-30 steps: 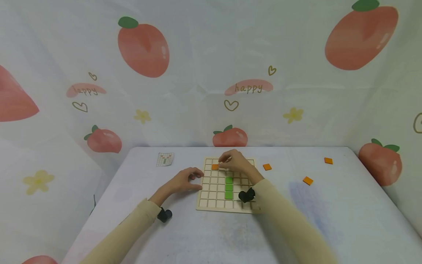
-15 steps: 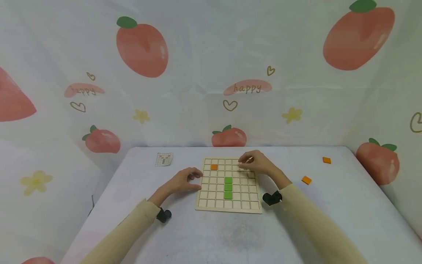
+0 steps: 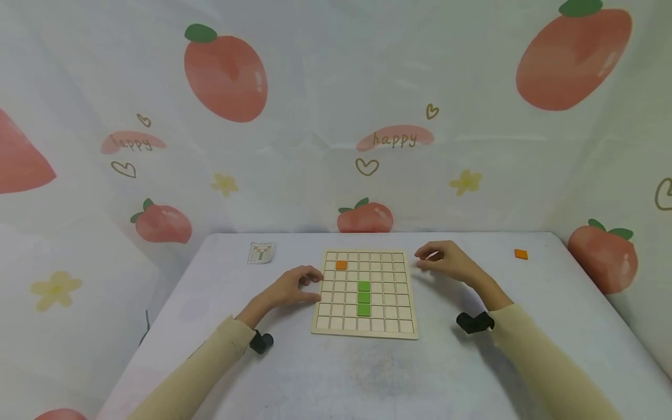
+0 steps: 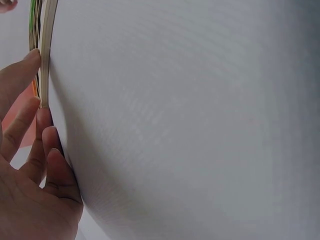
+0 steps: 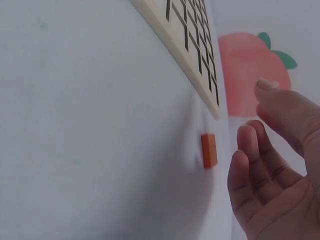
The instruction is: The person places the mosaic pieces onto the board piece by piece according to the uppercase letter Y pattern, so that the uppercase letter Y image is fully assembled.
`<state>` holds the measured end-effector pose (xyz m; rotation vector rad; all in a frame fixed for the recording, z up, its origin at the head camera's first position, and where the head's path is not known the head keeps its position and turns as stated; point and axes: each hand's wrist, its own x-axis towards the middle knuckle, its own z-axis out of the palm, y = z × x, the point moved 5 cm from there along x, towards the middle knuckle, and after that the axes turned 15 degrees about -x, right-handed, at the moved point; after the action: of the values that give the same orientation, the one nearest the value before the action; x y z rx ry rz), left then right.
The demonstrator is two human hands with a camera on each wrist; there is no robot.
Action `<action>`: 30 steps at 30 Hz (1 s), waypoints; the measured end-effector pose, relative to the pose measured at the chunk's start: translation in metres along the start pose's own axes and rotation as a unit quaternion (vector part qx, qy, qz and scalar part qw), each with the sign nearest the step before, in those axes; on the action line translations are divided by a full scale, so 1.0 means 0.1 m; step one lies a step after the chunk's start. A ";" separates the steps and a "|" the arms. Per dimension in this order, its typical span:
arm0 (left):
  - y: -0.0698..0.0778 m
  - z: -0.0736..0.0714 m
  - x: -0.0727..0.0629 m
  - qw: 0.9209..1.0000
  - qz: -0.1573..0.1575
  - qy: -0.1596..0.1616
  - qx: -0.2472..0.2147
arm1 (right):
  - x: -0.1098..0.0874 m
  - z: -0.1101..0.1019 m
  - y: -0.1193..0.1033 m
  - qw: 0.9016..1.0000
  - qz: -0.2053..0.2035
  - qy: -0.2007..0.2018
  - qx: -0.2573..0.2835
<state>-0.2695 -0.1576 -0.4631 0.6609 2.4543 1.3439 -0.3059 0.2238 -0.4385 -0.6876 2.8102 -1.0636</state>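
Note:
A square wooden grid board (image 3: 346,326) lies on the table. Three green tiles (image 3: 364,298) form a column in its middle, and one orange tile (image 3: 341,265) sits in an upper-left cell. The fingertips of my left hand (image 3: 294,286) touch the board's left edge, as the left wrist view confirms. Past the board's upper right side hovers my right hand (image 3: 446,261), fingers loosely bent and holding nothing. Near it, a loose orange tile (image 5: 209,151) lies on the table in the right wrist view; the hand hides it in the head view.
Another orange tile (image 3: 521,254) lies at the far right of the white table (image 3: 367,379). A small paper card (image 3: 261,253) with a printed grid pattern lies at the back left. Behind hangs a white curtain (image 3: 315,76) with peach prints.
My right hand has moved right, from over the board's top rows to beyond its right edge, and now covers loose orange tiles. The left hand stays at the board's edge.

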 end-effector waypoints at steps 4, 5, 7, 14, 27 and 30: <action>0.00 0.00 0.00 1.000 0.001 0.001 0.000 | -0.08 -0.05 0.04 1.000 0.006 -0.003 0.001; 0.00 0.00 0.00 1.000 0.001 0.002 0.000 | -0.10 -0.06 0.05 1.000 0.006 -0.005 0.002; 0.00 0.01 0.00 1.000 -0.001 0.002 -0.001 | -0.12 -0.07 0.07 1.000 0.008 -0.006 -0.003; -0.02 0.01 0.00 1.000 -0.001 0.001 -0.006 | -0.17 -0.11 0.11 1.000 0.005 -0.011 -0.009; -0.03 0.01 0.01 1.000 0.001 0.002 -0.011 | 0.03 -0.01 0.32 0.999 0.041 -0.016 -0.027; -0.04 0.01 0.01 1.000 -0.001 0.002 -0.012 | 0.06 0.01 0.32 0.998 0.055 -0.014 -0.034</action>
<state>-0.2707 -0.1586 -0.4668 0.6499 2.4380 1.3716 -0.3232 0.2417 -0.4592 -0.5414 2.8346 -0.9386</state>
